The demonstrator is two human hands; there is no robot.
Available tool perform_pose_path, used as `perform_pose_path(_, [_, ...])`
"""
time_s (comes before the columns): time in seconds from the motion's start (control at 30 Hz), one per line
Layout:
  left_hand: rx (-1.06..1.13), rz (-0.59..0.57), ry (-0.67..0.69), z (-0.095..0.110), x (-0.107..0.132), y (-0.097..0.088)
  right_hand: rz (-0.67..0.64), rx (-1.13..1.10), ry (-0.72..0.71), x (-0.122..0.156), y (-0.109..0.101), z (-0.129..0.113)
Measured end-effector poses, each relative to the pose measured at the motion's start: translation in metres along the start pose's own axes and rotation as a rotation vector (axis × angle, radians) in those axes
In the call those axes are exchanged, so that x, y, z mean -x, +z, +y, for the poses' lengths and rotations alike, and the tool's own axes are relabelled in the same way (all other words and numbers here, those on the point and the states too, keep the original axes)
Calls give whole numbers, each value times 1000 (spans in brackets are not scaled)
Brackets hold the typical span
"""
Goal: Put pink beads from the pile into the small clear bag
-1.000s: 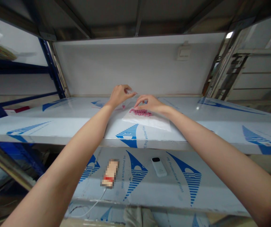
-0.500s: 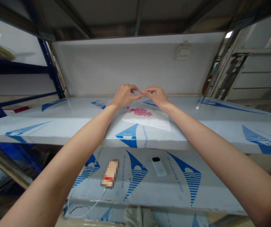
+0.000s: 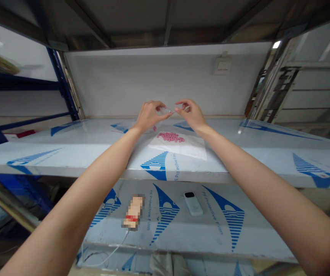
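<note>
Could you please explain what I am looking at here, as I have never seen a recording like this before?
This picture comes from a single camera worn on a person's head, looking forward and down, so the bare arms are the person's own. No machine is involved. The left hand pinches a small clear plastic piece, and the right hand reaches its other end, though I cannot tell whether it grips it. Just below, pink beads lie on a whitish plastic sheet or bag, on a shelf covered in blue-printed protective film. A white device sits on a lower shelf.
</note>
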State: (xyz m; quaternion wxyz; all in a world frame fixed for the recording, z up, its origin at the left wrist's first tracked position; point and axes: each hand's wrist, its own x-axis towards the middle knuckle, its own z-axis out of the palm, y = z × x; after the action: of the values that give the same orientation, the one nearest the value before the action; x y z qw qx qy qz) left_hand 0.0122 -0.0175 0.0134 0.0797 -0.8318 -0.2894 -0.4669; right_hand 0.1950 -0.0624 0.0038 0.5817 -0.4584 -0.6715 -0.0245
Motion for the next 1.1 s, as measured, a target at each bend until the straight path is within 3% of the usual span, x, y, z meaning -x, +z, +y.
perform_pose_path(0.07, [-22, 21, -21, -5, -1, -1, -55, -2, -19, 2, -1, -4])
perform_pose_path(0.23, [-30, 34, -26, -15, -1, 0, -596, 106, -105, 17, 3, -12])
perform_pose_path(0.33, [-22, 19, -30, -16, -1, 2, -701, 160, -82, 23, 7, -11])
perform_pose_path(0.47, [-22, -5, -30, -17, -1, 3, -672, 170, -84, 23, 9, -10])
perform_pose_path(0.53, [-18, -4, -26, -18, -1, 3, -587, 116, -87, 20, 9, -10])
perform_pose_path(0.7, [4, -38, -18, -10, 0, 1, -87, -1, -31, 7, 3, -4])
perform_pose_path(0.77, [28, -50, 13, -1, 1, 1, 6, 9, -14, 3, 2, 0])
perform_pose_path(0.93, [72, -78, 82, 12, 1, 4, -58, 27, 13, 2, 3, 6])
perform_pose_path(1.1, [95, -57, 41, 9, -1, 5, -183, -165, 131, 7, 3, -6])
